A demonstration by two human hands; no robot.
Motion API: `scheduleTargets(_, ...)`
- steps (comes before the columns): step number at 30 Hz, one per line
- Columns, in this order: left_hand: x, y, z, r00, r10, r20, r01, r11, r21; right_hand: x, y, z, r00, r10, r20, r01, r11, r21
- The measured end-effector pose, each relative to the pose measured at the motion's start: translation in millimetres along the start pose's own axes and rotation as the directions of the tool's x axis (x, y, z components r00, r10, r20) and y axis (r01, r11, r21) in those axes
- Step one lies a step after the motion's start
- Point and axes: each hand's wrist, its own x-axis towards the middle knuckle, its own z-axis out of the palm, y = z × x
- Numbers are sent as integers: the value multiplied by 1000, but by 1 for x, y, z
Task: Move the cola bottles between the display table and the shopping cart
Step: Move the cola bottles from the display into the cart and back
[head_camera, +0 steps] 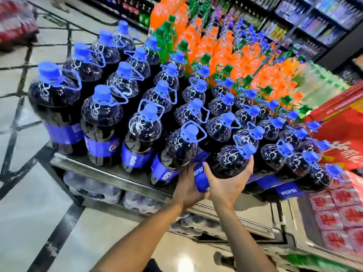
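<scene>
Several large cola bottles with blue caps, blue carry loops and blue labels stand in rows on the metal display table (pixel 110 174). At the table's front edge one cola bottle (pixel 229 161) sits tilted between my hands. My left hand (pixel 187 188) wraps its lower left side at the blue label. My right hand (pixel 228 183) cups its dark shoulder from the front right, fingers curled round it. The neighbouring front-row bottle (pixel 177 152) stands just left of it. No shopping cart shows.
Orange soda bottles (pixel 222 46) and green-capped bottles fill the table behind the colas. Red cartons (pixel 341 134) are stacked at the right. Shrink-wrapped bottle packs (pixel 94 188) lie on the lower shelf. Drink shelves (pixel 314 20) line the back; tiled floor lies to the left.
</scene>
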Motion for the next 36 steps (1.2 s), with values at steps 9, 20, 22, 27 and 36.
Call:
scheduleTargets(9, -21, 3, -4, 989, -48, -137, 18, 976, -215, -12, 10, 9, 982, -166, 88, 170, 985, -42)
scheduleTargets(20, -26, 0, -8, 995, -21, -102, -3, 974, -227, -17, 8, 12, 985, -161, 69, 163, 986, -33)
scheduleTargets(22, -25, -1, -7, 995, -28, -98, 4, 970, -242, -17, 7, 12, 985, -156, 76, 159, 987, -33)
scheduleTargets(27, -27, 1, -6, 993, -52, -110, 23, 968, -251, -17, 5, 12, 987, -143, 80, 145, 989, -28)
scheduleTargets(36, -20, -21, 7, 993, -55, -107, 28, 972, -232, -17, 8, 13, 983, -165, 76, 167, 986, -25)
